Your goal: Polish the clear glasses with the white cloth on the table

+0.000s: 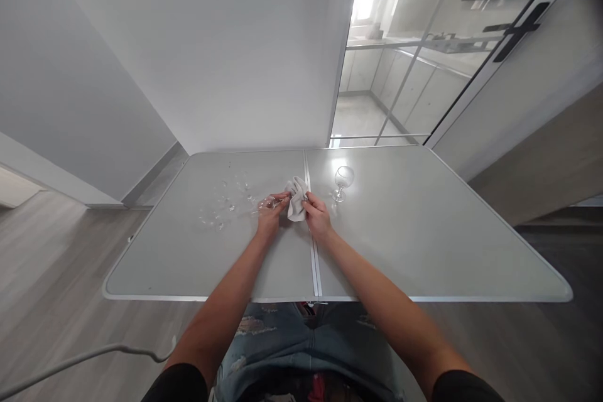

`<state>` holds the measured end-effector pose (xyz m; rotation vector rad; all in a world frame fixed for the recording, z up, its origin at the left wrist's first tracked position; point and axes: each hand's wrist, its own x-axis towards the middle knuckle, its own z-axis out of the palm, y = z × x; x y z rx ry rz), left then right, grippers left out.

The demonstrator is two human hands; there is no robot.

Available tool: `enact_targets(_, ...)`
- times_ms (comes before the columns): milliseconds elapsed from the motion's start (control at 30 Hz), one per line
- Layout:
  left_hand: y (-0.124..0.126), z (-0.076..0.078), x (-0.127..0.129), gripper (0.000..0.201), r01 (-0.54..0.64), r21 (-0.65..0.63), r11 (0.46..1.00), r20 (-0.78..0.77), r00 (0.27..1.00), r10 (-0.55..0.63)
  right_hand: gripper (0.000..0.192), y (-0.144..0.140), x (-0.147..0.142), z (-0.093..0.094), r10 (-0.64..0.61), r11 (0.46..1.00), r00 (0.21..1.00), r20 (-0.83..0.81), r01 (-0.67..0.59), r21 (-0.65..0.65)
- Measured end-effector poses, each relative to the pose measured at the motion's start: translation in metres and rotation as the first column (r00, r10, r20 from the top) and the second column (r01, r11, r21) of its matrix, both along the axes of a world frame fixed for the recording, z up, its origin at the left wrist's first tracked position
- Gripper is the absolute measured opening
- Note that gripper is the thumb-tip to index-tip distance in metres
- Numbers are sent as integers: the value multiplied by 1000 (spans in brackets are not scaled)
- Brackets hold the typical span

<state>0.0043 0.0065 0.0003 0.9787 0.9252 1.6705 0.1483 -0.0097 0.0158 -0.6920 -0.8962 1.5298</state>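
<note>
Head view: both bare arms reach over the near edge of a grey folding table [424, 245] toward its middle seam. Left hand [269, 217] has its fingers closed on a clear stemmed glass [268, 203] lying tilted on its side, just left of the seam. Right hand [318, 217] has its fingers pinched on a pale grey cloth [296, 198], bunched up at the seam and touching the held glass. The 2 hands are close together, the cloth between them. A 2nd wine glass [342, 182] stands upright just right of the cloth, toward the far edge. Several more clear glasses [226, 204] sit in a cluster on the left half; exact count is hard to tell.
</note>
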Motion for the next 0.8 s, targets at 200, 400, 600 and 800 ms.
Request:
enact_targets(200,3,-1,-3,26,-101,-7,995,75,992,101,21,2,-2,-5,84,996,990,115,-88,28)
enact_targets(400,-2,1,0,25,47,3,999,-42,998,-46,28,5,0,-7,8,997,989,145,-20,75)
enact_targets(600,2,0,-1,26,-121,13,993,18,992,121,35,4,0,-9,65,992,980,186,-83,91)
enact_targets(800,-1,1,0,23,28,9,1000,-35,999,-28,37,6,0,-9,21,995,988,153,-36,94)
